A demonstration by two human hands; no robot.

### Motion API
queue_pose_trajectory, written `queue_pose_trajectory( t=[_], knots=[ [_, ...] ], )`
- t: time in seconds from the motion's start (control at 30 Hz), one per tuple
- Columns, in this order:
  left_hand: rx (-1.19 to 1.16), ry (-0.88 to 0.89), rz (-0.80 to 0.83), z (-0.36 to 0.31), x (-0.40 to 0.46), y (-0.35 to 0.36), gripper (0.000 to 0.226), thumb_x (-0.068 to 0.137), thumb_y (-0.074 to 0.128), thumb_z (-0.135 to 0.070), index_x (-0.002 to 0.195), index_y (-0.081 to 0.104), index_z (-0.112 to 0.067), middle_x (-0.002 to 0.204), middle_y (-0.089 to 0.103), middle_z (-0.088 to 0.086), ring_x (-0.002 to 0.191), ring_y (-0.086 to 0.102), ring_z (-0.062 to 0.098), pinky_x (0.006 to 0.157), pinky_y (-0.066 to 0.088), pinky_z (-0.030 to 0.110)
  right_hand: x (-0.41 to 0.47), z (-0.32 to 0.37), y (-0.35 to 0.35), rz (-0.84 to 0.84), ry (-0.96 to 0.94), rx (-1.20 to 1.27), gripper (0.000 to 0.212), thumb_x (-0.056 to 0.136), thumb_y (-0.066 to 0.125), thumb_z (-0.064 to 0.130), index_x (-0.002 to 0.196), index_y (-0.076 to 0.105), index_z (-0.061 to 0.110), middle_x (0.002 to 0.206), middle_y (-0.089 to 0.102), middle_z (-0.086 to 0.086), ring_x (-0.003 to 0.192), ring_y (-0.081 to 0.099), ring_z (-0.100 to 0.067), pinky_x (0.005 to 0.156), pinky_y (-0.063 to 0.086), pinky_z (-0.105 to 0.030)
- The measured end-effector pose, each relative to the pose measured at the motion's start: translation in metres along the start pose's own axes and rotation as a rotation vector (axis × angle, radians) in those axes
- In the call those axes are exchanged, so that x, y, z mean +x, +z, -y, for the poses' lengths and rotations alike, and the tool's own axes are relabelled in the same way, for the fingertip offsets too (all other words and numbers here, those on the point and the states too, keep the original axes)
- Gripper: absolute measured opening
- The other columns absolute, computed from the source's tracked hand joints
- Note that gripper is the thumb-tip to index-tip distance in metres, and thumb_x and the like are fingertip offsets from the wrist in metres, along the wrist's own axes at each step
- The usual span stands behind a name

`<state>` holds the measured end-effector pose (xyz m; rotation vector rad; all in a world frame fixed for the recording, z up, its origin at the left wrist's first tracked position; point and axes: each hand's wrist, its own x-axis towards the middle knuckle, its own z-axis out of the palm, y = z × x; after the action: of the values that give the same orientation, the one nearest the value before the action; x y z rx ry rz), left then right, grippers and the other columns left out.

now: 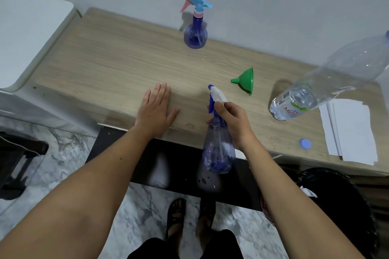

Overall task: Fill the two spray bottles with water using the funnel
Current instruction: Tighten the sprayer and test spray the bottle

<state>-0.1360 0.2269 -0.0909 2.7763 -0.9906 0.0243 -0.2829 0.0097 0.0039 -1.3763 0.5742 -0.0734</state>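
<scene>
Right hand [231,121] grips the neck of a translucent purple spray bottle [219,149] with a white-and-blue trigger head, fingers curled round it, bottle held at the near edge of the wood-grain table [105,65] with some water in its bulb; left hand [155,109] lies flat on the tabletop, fingers straight and slightly spread. Farther on: small blue cap [305,144], white paper sheets [353,130], green plastic funnel [245,81] on its side, clear ribbed water bottle [328,82] uncapped and nearly empty. Second purple spray bottle [195,27], pink-and-blue head, stands by the wall.
</scene>
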Motion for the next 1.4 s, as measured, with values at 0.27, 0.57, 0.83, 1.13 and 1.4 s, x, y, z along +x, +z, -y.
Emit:
queue_pose_trajectory(
  t=[0.27, 0.57, 0.83, 1.13, 1.4],
  knots=[
    [0.014, 0.002, 0.018, 0.001, 0.0, -0.001, 0.085, 0.103, 0.022, -0.063, 0.164, 0.026, -0.004, 0.173, 0.022, 0.014, 0.162, 0.018, 0.029, 0.13, 0.011, 0.05, -0.004, 0.001, -0.003, 0.024, 0.002, 0.007, 0.075, 0.086, 0.074, 0.056, 0.11, 0.062, -0.014, 0.096, 0.066, -0.022, 0.076, 0.075, -0.033, 0.08, 0.053, -0.049],
    [-0.009, 0.005, 0.005, 0.001, 0.0, 0.0, 0.084, 0.102, 0.026, -0.062, 0.163, 0.03, -0.003, 0.172, 0.026, 0.016, 0.16, 0.023, 0.031, 0.129, 0.015, 0.052, -0.007, 0.003, -0.001, 0.004, 0.021, -0.009, 0.057, 0.093, 0.075, 0.043, 0.105, 0.065, -0.012, 0.096, 0.071, -0.012, 0.071, 0.072, -0.028, 0.078, 0.053, -0.046],
    [-0.022, 0.004, 0.007, 0.0, 0.001, -0.002, 0.086, 0.101, 0.027, -0.063, 0.162, 0.032, -0.002, 0.17, 0.029, 0.018, 0.159, 0.025, 0.033, 0.128, 0.017, 0.054, -0.014, 0.019, -0.002, 0.017, -0.005, 0.031, 0.027, 0.082, 0.082, 0.04, 0.1, 0.072, 0.023, 0.1, 0.065, -0.01, 0.08, 0.074, -0.034, 0.073, 0.059, -0.039],
    [-0.365, 0.027, 0.139, -0.027, -0.001, -0.023, 0.112, 0.09, 0.012, -0.088, 0.16, 0.035, -0.002, 0.169, 0.026, 0.024, 0.16, 0.016, 0.038, 0.129, 0.009, 0.052, -0.014, 0.052, -0.021, -0.03, -0.207, -0.049, 0.017, 0.094, 0.075, 0.037, 0.106, 0.078, 0.025, 0.104, 0.079, -0.002, 0.103, 0.072, -0.025, 0.099, 0.055, -0.048],
    [-0.866, 0.175, 0.293, -0.104, 0.009, -0.055, 0.082, 0.08, 0.091, -0.044, 0.146, 0.047, -0.025, 0.142, 0.059, -0.013, 0.128, 0.057, -0.005, 0.104, 0.049, 0.021, -0.008, 0.075, -0.035, 0.041, -0.259, -0.147, 0.024, 0.102, 0.067, 0.013, 0.125, 0.066, 0.007, 0.116, 0.078, -0.014, 0.111, 0.074, -0.018, 0.096, 0.055, -0.026]
  ],
)
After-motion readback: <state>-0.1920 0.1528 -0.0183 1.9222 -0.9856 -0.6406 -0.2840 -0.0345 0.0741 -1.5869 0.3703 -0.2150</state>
